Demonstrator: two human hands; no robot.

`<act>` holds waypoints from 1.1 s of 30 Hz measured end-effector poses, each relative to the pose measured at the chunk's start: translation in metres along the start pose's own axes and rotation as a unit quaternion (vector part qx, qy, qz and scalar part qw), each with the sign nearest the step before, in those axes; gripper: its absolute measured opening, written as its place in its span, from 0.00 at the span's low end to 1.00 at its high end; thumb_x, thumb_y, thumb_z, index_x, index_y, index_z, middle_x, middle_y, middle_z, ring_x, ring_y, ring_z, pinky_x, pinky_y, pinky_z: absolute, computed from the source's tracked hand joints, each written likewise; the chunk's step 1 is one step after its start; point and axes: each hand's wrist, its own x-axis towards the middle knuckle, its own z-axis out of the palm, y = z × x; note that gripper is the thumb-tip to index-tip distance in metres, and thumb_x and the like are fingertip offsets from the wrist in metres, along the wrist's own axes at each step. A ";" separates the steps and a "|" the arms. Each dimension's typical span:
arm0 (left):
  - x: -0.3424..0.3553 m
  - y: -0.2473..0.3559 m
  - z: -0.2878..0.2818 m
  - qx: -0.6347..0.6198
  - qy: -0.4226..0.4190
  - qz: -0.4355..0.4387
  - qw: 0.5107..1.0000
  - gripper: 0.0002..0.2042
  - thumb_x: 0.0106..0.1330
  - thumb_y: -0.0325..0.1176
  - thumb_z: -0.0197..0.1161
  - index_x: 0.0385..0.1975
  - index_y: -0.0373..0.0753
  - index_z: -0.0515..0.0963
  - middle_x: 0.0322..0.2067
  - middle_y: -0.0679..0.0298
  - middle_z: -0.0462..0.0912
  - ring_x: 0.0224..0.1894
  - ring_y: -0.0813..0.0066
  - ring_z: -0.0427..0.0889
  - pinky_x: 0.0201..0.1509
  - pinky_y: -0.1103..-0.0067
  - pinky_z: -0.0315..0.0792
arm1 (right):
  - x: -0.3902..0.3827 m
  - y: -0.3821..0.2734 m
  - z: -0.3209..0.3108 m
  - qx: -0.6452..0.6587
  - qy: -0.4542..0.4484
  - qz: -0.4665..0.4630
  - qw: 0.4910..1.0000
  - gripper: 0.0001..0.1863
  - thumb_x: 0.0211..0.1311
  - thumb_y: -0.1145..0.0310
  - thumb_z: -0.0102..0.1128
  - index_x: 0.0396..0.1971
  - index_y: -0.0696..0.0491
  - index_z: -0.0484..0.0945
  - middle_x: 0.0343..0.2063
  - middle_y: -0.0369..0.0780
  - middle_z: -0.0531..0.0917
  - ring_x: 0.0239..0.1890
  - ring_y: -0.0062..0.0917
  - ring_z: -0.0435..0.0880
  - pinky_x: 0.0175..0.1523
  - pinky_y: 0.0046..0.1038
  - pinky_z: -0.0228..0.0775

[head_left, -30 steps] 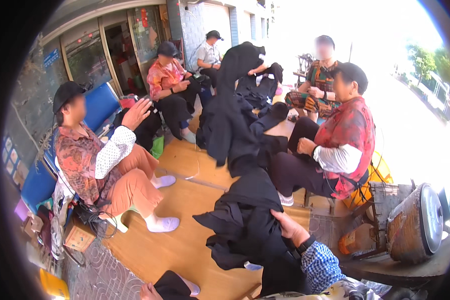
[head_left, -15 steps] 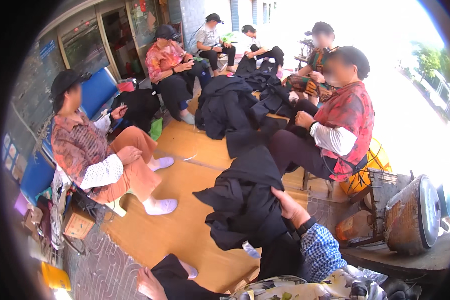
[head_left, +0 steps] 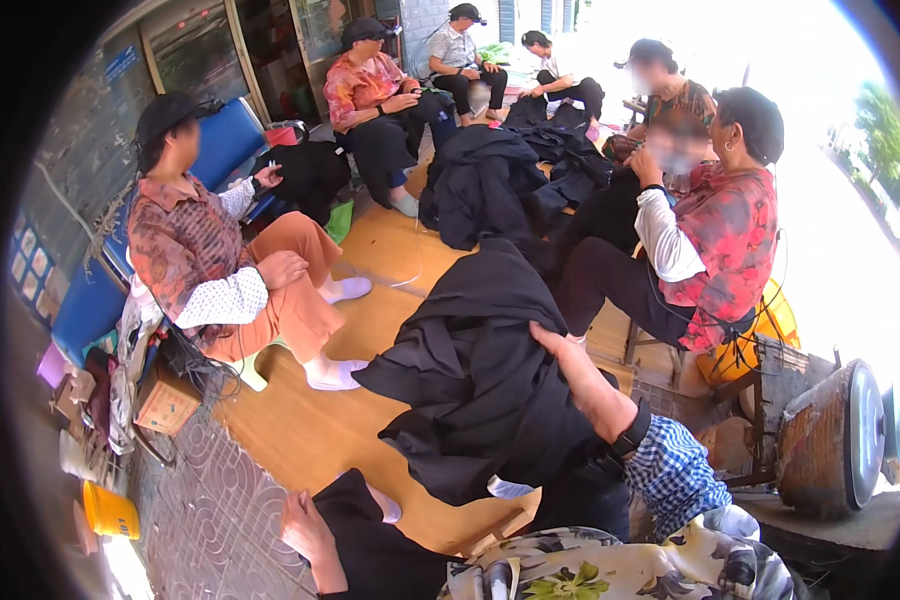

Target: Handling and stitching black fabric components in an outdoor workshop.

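A large piece of black cloth [head_left: 470,370] spreads in loose folds from my lap toward the middle of the floor mats. My right hand [head_left: 562,362] is closed on its right side, arm stretched forward, with the fingertips partly lost against the fabric. A small white tag [head_left: 510,488] shows at the cloth's lower edge. At the lower left, my left hand [head_left: 310,530], fingers curled, grips the edge of another stretch of black cloth [head_left: 380,535] lying over my lap. Whether both stretches belong to one garment I cannot tell.
Co-workers sit around the orange-brown mats [head_left: 270,420]. A heap of black garments [head_left: 480,185] lies in the middle. On the left are blue chairs [head_left: 225,145], a cardboard box [head_left: 167,400] and a yellow bucket [head_left: 110,510]. A wooden drum-shaped object [head_left: 820,440] stands at the right.
My right hand has moved forward and left with the black cloth, which now spreads wider. My left hand stays low at the cloth's edge. The co-worker at right has raised a hand toward the face.
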 end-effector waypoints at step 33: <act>-0.001 0.006 -0.013 0.038 -0.116 -0.078 0.989 0.15 0.62 0.42 0.51 0.43 0.41 0.74 0.38 0.54 0.77 0.37 0.59 0.77 0.36 0.72 0.73 | 0.074 0.016 0.066 -0.160 -0.058 0.146 0.975 0.24 0.57 0.56 0.51 0.39 0.65 0.72 0.34 0.45 0.79 0.33 0.29 0.79 0.38 0.27 0.72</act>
